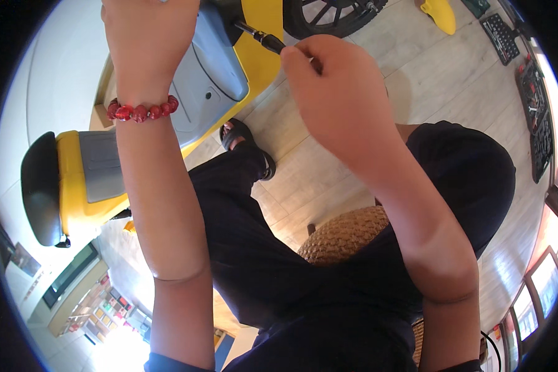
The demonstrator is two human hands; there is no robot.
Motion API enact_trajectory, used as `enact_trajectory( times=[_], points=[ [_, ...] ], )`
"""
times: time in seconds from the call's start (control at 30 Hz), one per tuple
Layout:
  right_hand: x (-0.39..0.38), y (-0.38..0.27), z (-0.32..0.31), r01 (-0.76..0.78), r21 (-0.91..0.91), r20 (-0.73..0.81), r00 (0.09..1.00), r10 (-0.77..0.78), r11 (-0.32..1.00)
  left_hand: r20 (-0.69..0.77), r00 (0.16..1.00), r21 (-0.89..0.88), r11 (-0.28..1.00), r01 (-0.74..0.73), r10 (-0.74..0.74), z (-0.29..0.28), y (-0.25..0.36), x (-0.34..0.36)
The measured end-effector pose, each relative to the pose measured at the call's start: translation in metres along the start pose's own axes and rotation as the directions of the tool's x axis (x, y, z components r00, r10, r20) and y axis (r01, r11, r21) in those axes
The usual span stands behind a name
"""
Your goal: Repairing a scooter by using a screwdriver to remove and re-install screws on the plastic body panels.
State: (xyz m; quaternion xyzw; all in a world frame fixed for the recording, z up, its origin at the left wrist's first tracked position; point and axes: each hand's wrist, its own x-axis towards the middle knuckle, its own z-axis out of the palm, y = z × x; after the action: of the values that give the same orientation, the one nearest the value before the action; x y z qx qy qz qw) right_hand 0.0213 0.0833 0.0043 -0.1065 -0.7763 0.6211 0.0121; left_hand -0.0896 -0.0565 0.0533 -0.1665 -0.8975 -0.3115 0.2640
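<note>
Slim hand tool [268,41], black handle with a bright shaft: it's in the right hand [344,93], sticking out just beyond the thumb and index finger. Long axis slants up and left from those fingers, so the tip lies ahead-left of them, at a dark recess by the scooter's yellow panel [261,65] (seated or only near, can't tell). Right fingers are curled closed around the handle, no gap visible; clearly the nearer hand. That tip-to-recess line looks like what any next move hinges on.

Left of the right fingers, past the grey panel [214,65], is the left hand [150,43]; its fingers are cut off at the top, so grip and spread can't be told.

Edges: yellow body close on the fingers' left, black wheel [296,25] just ahead. Open room: pale floor [415,80] to their right, tool case [535,124] well beyond.
</note>
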Motion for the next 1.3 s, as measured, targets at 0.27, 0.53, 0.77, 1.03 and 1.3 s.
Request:
enact_trajectory(
  times=[0.27, 0.53, 0.77, 1.03, 1.3],
  points=[
    [0.000, -0.004, 0.007, 0.117, -0.166, -0.022, 0.992, -0.122, 0.979, 0.008, 1.000, 0.029, 1.000, 0.004, -0.004, -0.003, 0.002, 0.000],
    [0.000, -0.015, -0.005, -0.486, 0.488, 0.300, 0.874, 0.383, 0.725, -0.006, 1.000, 0.073, 0.997, 0.029, -0.029, -0.003, 0.003, 0.003],
    [0.010, -0.013, -0.012, -0.721, 0.629, 0.543, 0.675, 0.499, 0.291, 0.009, 0.992, 0.071, 0.990, 0.125, -0.126, -0.005, 0.015, -0.001],
    [0.006, -0.009, 0.005, 0.043, -0.295, 0.017, 0.999, -0.039, 0.954, 0.021, 0.998, 0.081, 0.995, 0.052, -0.054, -0.005, 0.006, 0.002],
    [0.010, -0.011, -0.004, -0.257, 0.029, 0.190, 0.950, 0.247, 0.966, -0.008, 0.994, 0.044, 0.993, -0.105, 0.106, -0.003, -0.009, 0.002]
  ],
)
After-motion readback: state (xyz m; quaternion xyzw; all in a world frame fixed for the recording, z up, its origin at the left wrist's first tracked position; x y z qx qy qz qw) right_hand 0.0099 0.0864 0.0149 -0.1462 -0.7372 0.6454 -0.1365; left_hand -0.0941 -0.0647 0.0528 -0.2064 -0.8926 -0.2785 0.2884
